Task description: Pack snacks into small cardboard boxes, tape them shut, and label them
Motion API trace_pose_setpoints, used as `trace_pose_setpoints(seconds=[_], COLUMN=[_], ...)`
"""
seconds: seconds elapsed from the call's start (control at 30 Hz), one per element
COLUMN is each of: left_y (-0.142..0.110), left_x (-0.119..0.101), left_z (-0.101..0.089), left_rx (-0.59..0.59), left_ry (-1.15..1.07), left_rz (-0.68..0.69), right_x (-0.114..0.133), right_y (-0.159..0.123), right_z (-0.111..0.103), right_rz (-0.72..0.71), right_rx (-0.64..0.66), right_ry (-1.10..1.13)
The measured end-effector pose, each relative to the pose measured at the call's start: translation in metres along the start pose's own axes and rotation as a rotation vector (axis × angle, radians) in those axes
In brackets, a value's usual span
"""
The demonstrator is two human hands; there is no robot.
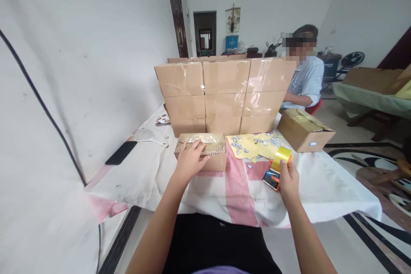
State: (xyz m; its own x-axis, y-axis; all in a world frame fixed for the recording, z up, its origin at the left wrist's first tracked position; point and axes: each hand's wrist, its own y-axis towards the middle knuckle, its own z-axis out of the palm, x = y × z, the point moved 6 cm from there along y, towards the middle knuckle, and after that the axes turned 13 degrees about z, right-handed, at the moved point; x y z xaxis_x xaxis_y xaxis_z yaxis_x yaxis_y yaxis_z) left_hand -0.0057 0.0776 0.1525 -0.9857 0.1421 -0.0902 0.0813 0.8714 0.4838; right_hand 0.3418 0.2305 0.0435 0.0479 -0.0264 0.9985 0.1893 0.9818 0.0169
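Observation:
A small cardboard box (pixel 215 163) with tape over its top lies in front of me on the cloth-covered table. My left hand (pixel 190 157) rests on this box with its fingers spread. To the right, my right hand (pixel 288 178) grips a tape dispenser (pixel 272 179) that carries a yellow roll of tape (pixel 281 158). The dispenser is apart from the box, low over the table. Between the two hands lie yellow sheets (pixel 247 145) with small label stickers on them.
Stacked cardboard boxes (pixel 224 102) form a wall at the table's back. Another taped box (pixel 305 130) stands at the right edge. A black phone (pixel 120 153) and a white perforated fly swatter (pixel 146 135) lie at left. Beyond the stack sits a person (pixel 308 77).

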Motion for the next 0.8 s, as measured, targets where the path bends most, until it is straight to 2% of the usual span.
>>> trace_pose_setpoints(seconds=[0.17,0.37,0.43,0.5,0.57,0.67,0.73,0.8], left_y=[-0.004,-0.009,-0.012,-0.013,-0.011,-0.001,0.005,0.008], left_x=[-0.002,0.003,-0.005,-0.027,-0.063,-0.118,-0.132,-0.130], left_z=[-0.003,-0.001,0.000,0.007,0.025,0.066,0.094,0.118], left_rx=[-0.076,-0.130,-0.220,-0.289,-0.262,-0.159,-0.119,-0.097], left_ry=[0.021,-0.026,-0.124,-0.255,-0.371,-0.561,-0.693,-0.798], left_rz=[-0.020,-0.005,0.000,0.027,0.095,0.162,0.073,-0.060], right_x=[-0.006,-0.014,-0.015,-0.016,-0.016,-0.012,-0.011,-0.013], right_y=[-0.001,0.003,0.004,0.004,0.000,-0.017,-0.032,-0.045], right_z=[0.000,-0.005,-0.007,-0.006,-0.001,0.017,0.034,0.047], right_rz=[-0.028,0.036,0.050,0.076,0.123,0.175,0.168,0.159], right_rx=[-0.025,-0.056,-0.075,-0.088,-0.105,-0.092,-0.063,-0.065], right_ry=[0.046,0.057,0.052,0.055,0.090,0.165,0.140,0.069])
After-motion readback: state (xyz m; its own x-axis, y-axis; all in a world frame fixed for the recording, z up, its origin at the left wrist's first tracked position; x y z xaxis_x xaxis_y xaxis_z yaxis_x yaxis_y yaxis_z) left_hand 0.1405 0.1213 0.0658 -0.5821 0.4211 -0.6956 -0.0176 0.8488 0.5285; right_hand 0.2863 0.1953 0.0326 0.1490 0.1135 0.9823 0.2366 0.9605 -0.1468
